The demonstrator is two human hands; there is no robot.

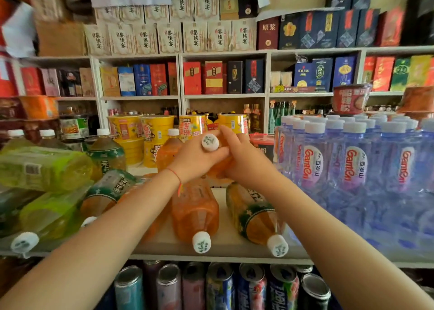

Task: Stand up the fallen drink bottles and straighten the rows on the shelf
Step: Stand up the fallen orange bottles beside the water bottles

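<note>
Both my hands hold one orange tea bottle point(219, 166) above the middle of the shelf point(225, 248), its white cap point(210, 142) tilted toward me. My left hand point(197, 157) grips its neck and my right hand point(242, 155) wraps its far side. Below them lie fallen bottles with caps toward me: an orange one point(195, 211), a green-labelled one point(253, 213), another green-labelled one point(105, 192) and yellow-green ones point(44, 169) at the left. Two tea bottles point(106, 150) point(168, 149) stand upright behind.
A block of upright blue water bottles point(352, 159) fills the shelf's right side. Yellow noodle cups point(155, 131) stand at the back. Drink cans point(220, 286) fill the shelf below. Boxed goods point(211, 77) line the wall shelves behind.
</note>
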